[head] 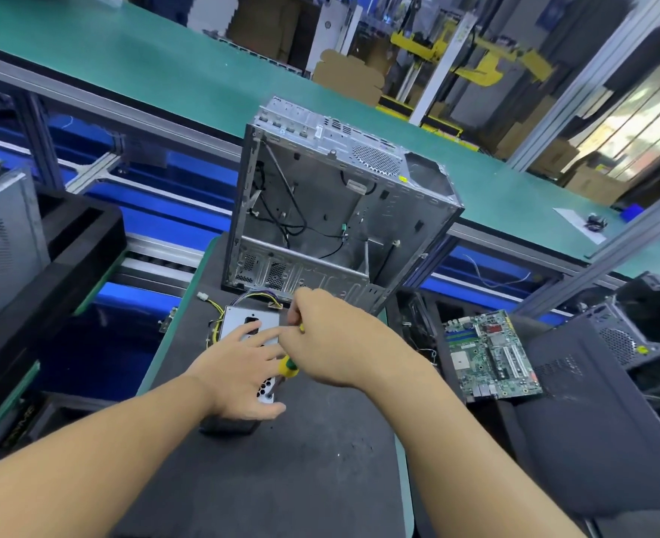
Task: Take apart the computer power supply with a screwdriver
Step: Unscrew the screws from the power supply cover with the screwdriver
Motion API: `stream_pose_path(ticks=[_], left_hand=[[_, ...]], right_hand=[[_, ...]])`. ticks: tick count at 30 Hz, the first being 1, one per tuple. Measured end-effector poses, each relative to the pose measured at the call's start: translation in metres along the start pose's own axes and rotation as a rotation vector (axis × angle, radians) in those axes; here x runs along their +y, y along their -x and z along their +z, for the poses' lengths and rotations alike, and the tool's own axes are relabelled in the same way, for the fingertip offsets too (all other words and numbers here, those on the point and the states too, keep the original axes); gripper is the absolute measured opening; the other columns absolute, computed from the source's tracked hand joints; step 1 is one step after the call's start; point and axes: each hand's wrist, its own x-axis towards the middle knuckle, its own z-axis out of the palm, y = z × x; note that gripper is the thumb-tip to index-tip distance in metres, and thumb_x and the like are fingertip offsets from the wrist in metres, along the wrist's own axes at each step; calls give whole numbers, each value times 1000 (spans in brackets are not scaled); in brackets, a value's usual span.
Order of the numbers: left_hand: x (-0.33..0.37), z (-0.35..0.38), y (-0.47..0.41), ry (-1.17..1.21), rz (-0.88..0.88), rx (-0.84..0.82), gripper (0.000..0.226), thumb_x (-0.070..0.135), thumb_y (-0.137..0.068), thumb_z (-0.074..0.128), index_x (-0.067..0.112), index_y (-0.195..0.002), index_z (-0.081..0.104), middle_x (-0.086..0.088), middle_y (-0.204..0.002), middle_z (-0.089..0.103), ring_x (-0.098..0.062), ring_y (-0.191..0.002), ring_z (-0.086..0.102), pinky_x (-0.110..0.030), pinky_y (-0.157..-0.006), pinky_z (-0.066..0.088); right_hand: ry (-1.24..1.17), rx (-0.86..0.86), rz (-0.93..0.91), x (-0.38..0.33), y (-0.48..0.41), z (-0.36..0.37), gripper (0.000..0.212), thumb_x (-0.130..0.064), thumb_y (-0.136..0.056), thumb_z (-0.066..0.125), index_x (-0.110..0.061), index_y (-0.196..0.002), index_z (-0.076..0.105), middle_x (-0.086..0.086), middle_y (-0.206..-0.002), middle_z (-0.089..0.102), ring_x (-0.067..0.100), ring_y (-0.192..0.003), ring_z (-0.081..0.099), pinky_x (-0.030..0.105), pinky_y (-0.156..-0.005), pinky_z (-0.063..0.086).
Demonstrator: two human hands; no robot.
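Observation:
The silver power supply (239, 318) lies on the dark mat, with its yellow and black wires (216, 308) trailing off its far end. My left hand (243, 370) lies flat on top of it with the fingers spread, and the thumb sits at its near edge. My right hand (332, 339) grips a screwdriver with a yellow and green handle (287, 367). The handle shows just below the fist, over the supply's right side. The shaft and tip are hidden by my hands.
An empty metal computer case (340, 211) stands open right behind the power supply. A green motherboard (491, 355) lies to the right on black case panels (592, 413). A black tray (80, 250) and another case sit to the left. A green conveyor (165, 71) runs behind.

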Motion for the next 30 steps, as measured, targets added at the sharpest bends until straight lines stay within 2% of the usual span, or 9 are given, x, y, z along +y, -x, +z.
stream_pose_path(ticks=[5,11,14,16,19,21,26,28,30], left_hand=[[-3,4,0,-24,-7,-116,48,73,-77,48,34,-94,69,12,-101,64,-19,-123,42,-48,-113,34],[0,-3,1,10,4,18,37,71,-68,60,34,-72,63,17,-82,61,-15,-106,46,-47,-98,51],[-1,-2,-1,37,-29,-140,45,72,-77,49,34,-93,67,17,-99,62,-14,-121,45,-45,-114,32],[-2,-2,-1,17,-35,-216,51,73,-80,41,35,-103,66,16,-112,61,-16,-132,39,-45,-118,21],[-4,0,2,18,-40,-239,53,74,-81,39,36,-107,66,14,-121,59,-18,-140,32,-46,-121,15],[-5,0,0,1,-32,-240,55,74,-81,38,35,-106,68,13,-121,59,-19,-140,32,-47,-120,16],[-2,0,2,44,5,-45,38,65,-74,63,28,-79,64,7,-94,65,-26,-119,56,-52,-107,42],[-3,1,1,44,11,-70,39,66,-75,58,28,-82,65,9,-94,65,-24,-118,55,-51,-108,40],[-4,1,0,17,-9,-159,46,71,-79,46,31,-92,66,11,-104,63,-22,-126,47,-48,-114,31]], right_hand=[[77,14,-34,-2,-5,4,15,-21,-101,37,-13,-108,47,9,-98,57,31,-85,53,39,-69,44],[67,-36,-20,-4,-2,3,15,-24,-92,44,-22,-106,48,-2,-109,44,25,-86,56,43,-80,49],[48,-5,4,-4,-1,2,14,-31,-95,41,-20,-103,45,-1,-105,48,25,-85,54,42,-77,47],[58,35,25,-4,-2,5,17,-33,-101,35,-17,-101,41,3,-92,52,26,-76,51,39,-63,41],[105,77,12,-5,-1,10,7,-20,-101,40,-14,-105,39,8,-91,56,25,-69,51,38,-57,41],[92,46,-13,-5,2,8,16,-12,-97,44,-14,-113,41,7,-107,53,28,-80,57,42,-71,50],[24,-92,-49,-3,9,-1,21,-12,-91,44,-24,-108,42,-4,-109,39,18,-88,42,37,-72,40],[20,-83,-29,-3,7,-1,11,-19,-95,43,-20,-106,43,-2,-108,47,21,-88,47,37,-70,40],[38,-27,14,-4,2,1,17,-32,-102,38,-15,-104,42,4,-102,53,27,-86,53,40,-70,43]])
